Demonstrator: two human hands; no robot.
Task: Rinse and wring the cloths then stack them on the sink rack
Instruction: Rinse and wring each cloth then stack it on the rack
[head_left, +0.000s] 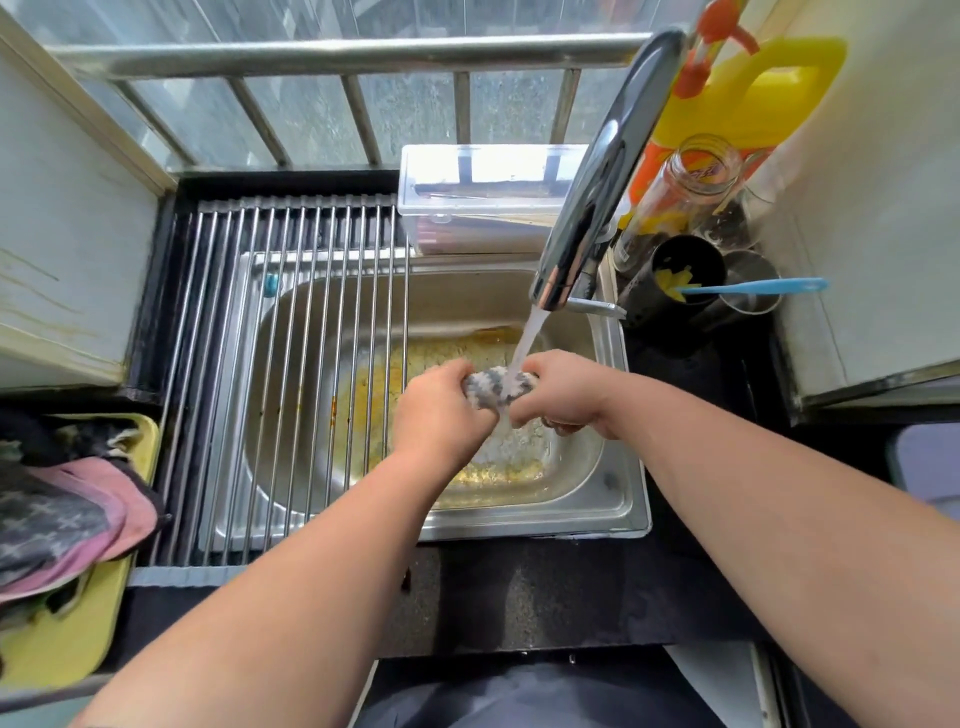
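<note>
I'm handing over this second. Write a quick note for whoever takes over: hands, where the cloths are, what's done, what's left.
Left hand and right hand: both grip one bunched grey-and-white cloth over the sink, under water running from the tap.
Other cloths: a pile on the yellow tray, left of the sink.
Rack: lies across the sink's left half, no cloth on it.
Done: nothing stacked; this cloth is being rinsed.
Left: wring it, lay it on the rack, then likely repeat for the pile.
</note>
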